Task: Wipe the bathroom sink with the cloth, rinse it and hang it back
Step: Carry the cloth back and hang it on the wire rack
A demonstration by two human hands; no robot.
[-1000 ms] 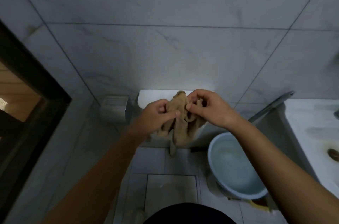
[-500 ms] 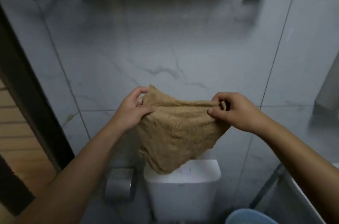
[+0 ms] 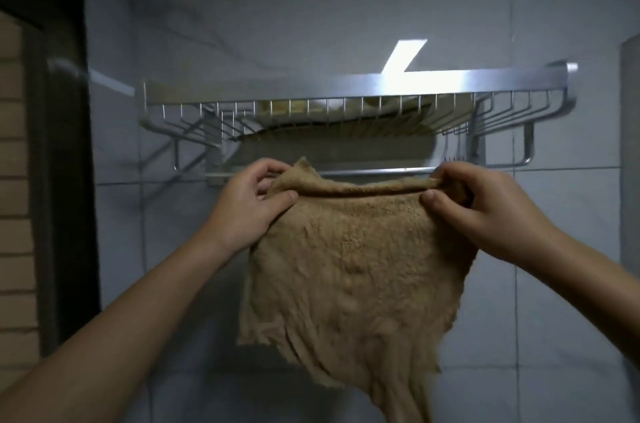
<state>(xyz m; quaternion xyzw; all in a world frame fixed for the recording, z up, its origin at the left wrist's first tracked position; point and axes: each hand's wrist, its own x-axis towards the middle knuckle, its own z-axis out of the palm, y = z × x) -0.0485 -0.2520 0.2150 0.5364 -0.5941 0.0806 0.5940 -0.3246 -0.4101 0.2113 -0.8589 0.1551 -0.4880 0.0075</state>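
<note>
The two hands hold a brown cloth (image 3: 346,266) spread out in front of a tiled wall (image 3: 311,6). The left hand (image 3: 247,211) pinches the upper left corner: its thumb lies on the front of the cloth and its fingers are curled behind it. The right hand (image 3: 485,211) pinches the upper right corner in the same way, with the thumb on the front and the fingers bent over the top edge. The hands are well apart, so the top edge runs almost straight between them, a little rolled over. The rest of the cloth hangs down freely. Its lower edge is uneven and frayed, and one long strip goes out of the picture at the bottom.

Just behind the top edge there is a thin metal bar (image 3: 374,173). It runs level under a metal rack (image 3: 346,84) that is fixed on the wall. The top edge of the cloth is near the height of the bar, a little lower. I cannot tell if the cloth touches the bar; it does not lie over it. The rack has a wire basket, and some folded fabric (image 3: 398,117) of a pale yellow colour shows through the wires. A bright patch of light (image 3: 405,55) shines on the wall above the rack. At the left stands a dark door frame (image 3: 62,162), and beside it there are brown bricks (image 3: 14,180).
</note>
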